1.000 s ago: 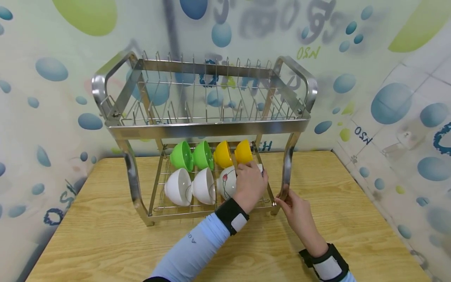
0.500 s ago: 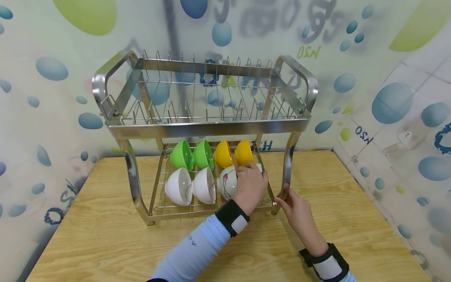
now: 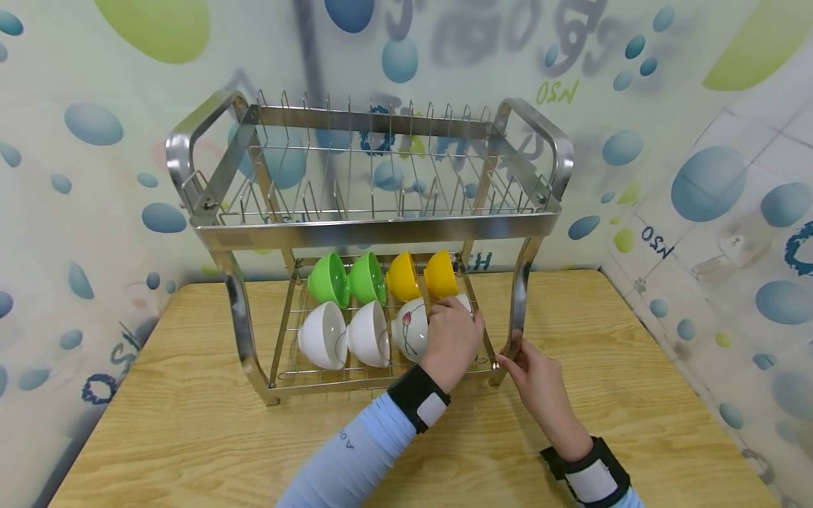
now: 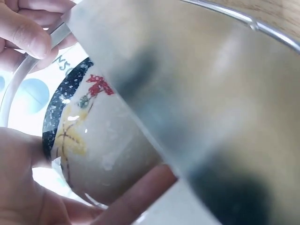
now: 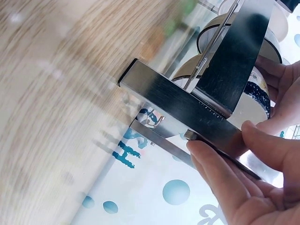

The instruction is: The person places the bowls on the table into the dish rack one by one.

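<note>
My left hand (image 3: 452, 342) grips a patterned bowl (image 4: 110, 145) at the right end of the front row on the rack's lower shelf. Red and yellow flowers and a dark speckled rim band show on it in the left wrist view; from the head, the hand hides most of it. Left of that hand sits a white bowl with a red flower bud (image 3: 409, 328), lying on its side. The steel dish rack (image 3: 375, 231) stands on the table. Low on its front right leg (image 5: 173, 96), my right hand (image 3: 540, 381) pinches the metal between thumb and fingers.
Two white bowls (image 3: 322, 336) fill the front row's left part. Behind are two green bowls (image 3: 327, 281) and two yellow bowls (image 3: 403, 276). The upper wire tier (image 3: 375, 169) overhangs them. Wooden table (image 3: 159, 437) surrounds the rack, with a patterned wall (image 3: 610, 212) behind.
The visible edge of the bowl under my left hand has shifted slightly left and looks more tilted. My right hand keeps its hold on the rack leg.
</note>
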A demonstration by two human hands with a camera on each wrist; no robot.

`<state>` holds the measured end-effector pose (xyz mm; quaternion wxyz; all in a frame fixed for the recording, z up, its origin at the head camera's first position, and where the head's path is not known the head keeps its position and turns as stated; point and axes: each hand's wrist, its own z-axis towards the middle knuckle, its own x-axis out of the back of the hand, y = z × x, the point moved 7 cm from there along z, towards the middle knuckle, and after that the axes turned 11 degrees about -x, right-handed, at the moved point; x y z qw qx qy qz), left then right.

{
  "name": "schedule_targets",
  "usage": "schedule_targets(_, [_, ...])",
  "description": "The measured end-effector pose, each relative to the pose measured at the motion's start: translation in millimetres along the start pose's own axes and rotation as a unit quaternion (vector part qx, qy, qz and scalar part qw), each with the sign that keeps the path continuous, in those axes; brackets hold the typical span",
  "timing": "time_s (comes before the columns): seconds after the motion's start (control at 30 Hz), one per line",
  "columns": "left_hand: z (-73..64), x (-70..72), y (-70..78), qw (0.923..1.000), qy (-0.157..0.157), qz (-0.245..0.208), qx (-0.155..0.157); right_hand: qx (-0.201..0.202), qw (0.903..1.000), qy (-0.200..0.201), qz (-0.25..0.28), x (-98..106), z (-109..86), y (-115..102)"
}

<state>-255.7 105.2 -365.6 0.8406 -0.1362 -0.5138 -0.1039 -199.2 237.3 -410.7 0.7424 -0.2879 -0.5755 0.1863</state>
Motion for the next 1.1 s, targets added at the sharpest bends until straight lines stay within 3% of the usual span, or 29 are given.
schedule_targets(0.33, [-3.8,2.6,-0.4,0.9995,0.012,-0.028,-0.001,-0.008,1.0000,-0.002,0.003,-0.4,0.4,0.7])
schedule_targets(0.6, [-4.7,0.6,2.4,0.9992,-0.014,-0.022,-0.030,-0.019,0.9997,-0.012,0.008,-2.2,2.2,1.4])
schedule_targets(0.7, [-7.3,-0.4,1.9,0.9954,-0.049,-0.078,-0.027,-0.027,0.9995,-0.017,0.006,-2.5,2.7,2.0])
schedule_targets(0.77, [-11.8,-0.4,1.0,0.9888,-0.076,-0.127,-0.019,-0.034,0.9992,-0.019,-0.001,-2.0,1.5,2.2])
schedule_targets(0.83, [-18.5,3.2,0.2,0.9830,-0.079,-0.166,-0.010,-0.040,0.9990,-0.015,-0.012,-0.7,-1.2,2.1])
schedule_targets(0.9, [-25.6,11.0,0.0,0.9803,-0.059,-0.188,-0.010,-0.034,0.9992,0.006,-0.020,2.7,-4.3,-0.4])
schedule_targets(1.0, [-35.6,30.6,0.1,0.9823,0.015,-0.181,-0.045,-0.002,0.9965,0.079,-0.028,13.6,-10.4,-8.8])
schedule_targets(1.1, [-44.6,52.8,-3.4,0.9708,0.095,-0.199,-0.094,0.055,0.9842,0.167,-0.022,28.3,-19.7,-23.3])
